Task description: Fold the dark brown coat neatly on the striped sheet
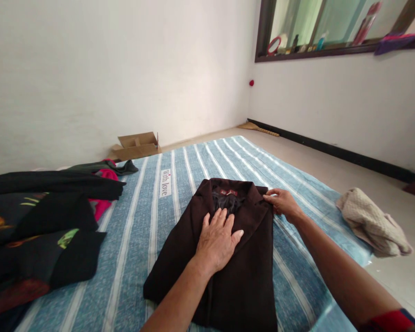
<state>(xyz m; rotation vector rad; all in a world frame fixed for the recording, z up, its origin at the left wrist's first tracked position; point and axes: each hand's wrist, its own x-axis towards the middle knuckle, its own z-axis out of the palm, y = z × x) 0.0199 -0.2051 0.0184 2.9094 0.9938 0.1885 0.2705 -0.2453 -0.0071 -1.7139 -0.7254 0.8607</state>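
Nearby, "With love" label (165, 182), beside dark jacket (242, 295)

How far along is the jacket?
Done: the brown jacket lies flat on the striped blanket, its sides seemingly folded in, collar at the far end. In hand: the left hand presses its chest; the right hand is at the collar edge. Left: the dark garments still lie loose at left.

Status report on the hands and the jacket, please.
Left hand flat on dark brown jacket. Right hand at its collar edge. Black garments off to the left.
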